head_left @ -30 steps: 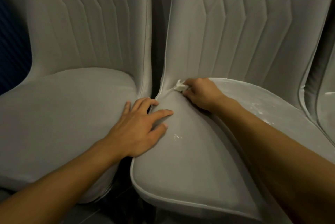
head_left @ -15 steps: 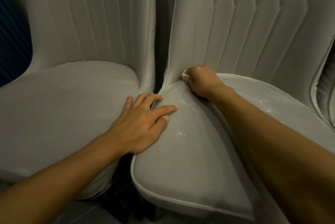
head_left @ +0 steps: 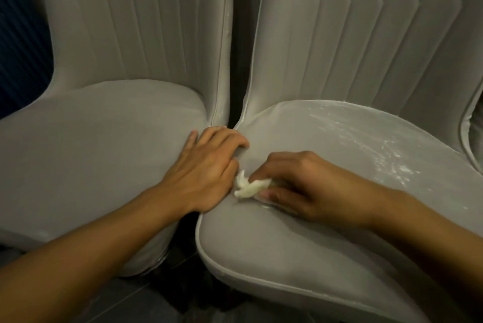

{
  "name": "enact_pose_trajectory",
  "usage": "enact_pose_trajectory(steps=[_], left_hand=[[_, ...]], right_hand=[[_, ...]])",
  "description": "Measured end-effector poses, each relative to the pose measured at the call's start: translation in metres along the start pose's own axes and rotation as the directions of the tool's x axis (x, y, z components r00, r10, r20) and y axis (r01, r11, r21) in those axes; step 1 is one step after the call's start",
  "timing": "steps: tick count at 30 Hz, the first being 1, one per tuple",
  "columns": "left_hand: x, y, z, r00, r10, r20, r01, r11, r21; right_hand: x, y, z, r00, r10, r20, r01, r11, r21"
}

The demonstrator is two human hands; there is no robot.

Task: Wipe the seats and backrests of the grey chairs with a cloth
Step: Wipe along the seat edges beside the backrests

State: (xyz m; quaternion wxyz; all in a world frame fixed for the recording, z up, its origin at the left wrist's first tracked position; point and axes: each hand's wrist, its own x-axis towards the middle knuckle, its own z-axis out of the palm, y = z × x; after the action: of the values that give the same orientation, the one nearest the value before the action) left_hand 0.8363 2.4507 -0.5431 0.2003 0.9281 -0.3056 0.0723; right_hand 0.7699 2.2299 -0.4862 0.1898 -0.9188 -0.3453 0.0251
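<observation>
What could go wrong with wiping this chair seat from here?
1. The cloth in the right hand is only a small wad. It may smear the white streaks across the right seat rather than lift them.
2. The left hand rests on that seat's edge, right beside the cloth. The patch under it could go unwiped.

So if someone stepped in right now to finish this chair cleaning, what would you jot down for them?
Left hand: open, resting across the gap between the two seats.
Right hand: pinches the white cloth against the right chair seat, near its left edge.
Done: left chair seat shows no marks.
Left: white smears over the right seat's far right part; whether the backrests were wiped, cannot tell.
</observation>
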Motion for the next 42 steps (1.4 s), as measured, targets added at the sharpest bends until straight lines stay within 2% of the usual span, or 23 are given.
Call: enact_pose_trajectory(steps=[1,3,4,6,8,12,18,20,22,25,27,28,30,33,36,39,42], left_hand=[[0.0,0.0,0.0,1.0,0.0,-0.008,0.0,1.0,0.0],[0.0,-0.001,0.001,1.0,-0.002,-0.027,0.002,1.0,0.0],[0.0,0.0,0.001,1.0,-0.001,-0.029,0.001,1.0,0.002],[0.0,-0.001,0.001,1.0,0.001,-0.029,-0.001,1.0,0.009],[0.001,-0.001,0.001,0.999,0.006,-0.039,-0.005,1.0,0.01],[0.002,-0.002,0.001,0.999,0.01,-0.046,-0.01,1.0,0.007],[0.001,0.0,0.002,0.999,0.021,-0.033,-0.02,0.999,0.025],[0.001,0.001,0.002,0.999,0.019,-0.037,-0.018,0.999,0.044],[0.001,0.001,0.002,0.999,0.011,-0.033,-0.009,0.998,0.055],[0.001,0.0,0.003,0.999,0.009,-0.036,-0.007,0.998,0.064],[0.001,0.0,0.003,0.999,0.004,-0.036,-0.001,0.998,0.062],[0.001,0.001,0.003,0.999,0.001,-0.037,0.001,0.998,0.062],[0.002,0.001,0.002,0.999,0.001,-0.04,0.001,0.998,0.07],[0.003,0.001,0.002,0.999,0.009,-0.04,-0.006,0.997,0.079],[0.002,0.002,0.002,0.999,0.026,-0.045,-0.021,0.995,0.097],[0.001,0.008,-0.002,0.999,0.028,-0.016,-0.026,0.989,0.144],[-0.002,0.015,-0.011,0.999,0.021,0.029,-0.028,0.965,0.261]], right_hand=[[0.003,0.011,-0.003,0.999,0.028,-0.042,-0.034,0.99,-0.134],[0.016,0.046,-0.009,0.972,0.154,-0.176,-0.217,0.877,-0.429],[0.021,0.063,-0.012,0.947,0.213,-0.239,-0.304,0.832,-0.463],[0.03,0.083,-0.014,0.911,0.287,-0.294,-0.384,0.851,-0.357],[0.034,0.079,-0.007,0.913,0.282,-0.294,-0.368,0.88,-0.299],[0.019,0.028,0.007,0.978,0.126,-0.168,-0.152,0.976,-0.156],[-0.017,-0.047,0.02,0.994,-0.088,0.059,0.091,0.995,-0.041],[-0.021,-0.05,0.015,0.995,-0.086,0.059,0.084,0.996,0.023],[-0.02,-0.035,0.008,0.999,-0.022,-0.028,0.023,0.999,0.037],[-0.017,0.008,-0.005,0.968,0.181,-0.175,-0.21,0.964,-0.165],[-0.019,0.021,-0.005,0.924,0.3,-0.237,-0.347,0.919,-0.188],[-0.019,0.017,0.0,0.921,0.298,-0.249,-0.346,0.921,-0.177],[-0.02,-0.009,0.013,0.961,0.187,-0.205,-0.225,0.957,-0.183],[-0.024,-0.061,0.03,0.999,0.019,-0.026,-0.022,0.988,-0.151],[-0.023,-0.091,0.037,0.994,-0.073,0.079,0.084,0.986,-0.146],[-0.023,-0.078,0.023,0.999,0.013,0.045,-0.01,0.998,-0.064],[-0.04,-0.035,0.0,0.979,0.18,-0.093,-0.195,0.962,-0.19]])
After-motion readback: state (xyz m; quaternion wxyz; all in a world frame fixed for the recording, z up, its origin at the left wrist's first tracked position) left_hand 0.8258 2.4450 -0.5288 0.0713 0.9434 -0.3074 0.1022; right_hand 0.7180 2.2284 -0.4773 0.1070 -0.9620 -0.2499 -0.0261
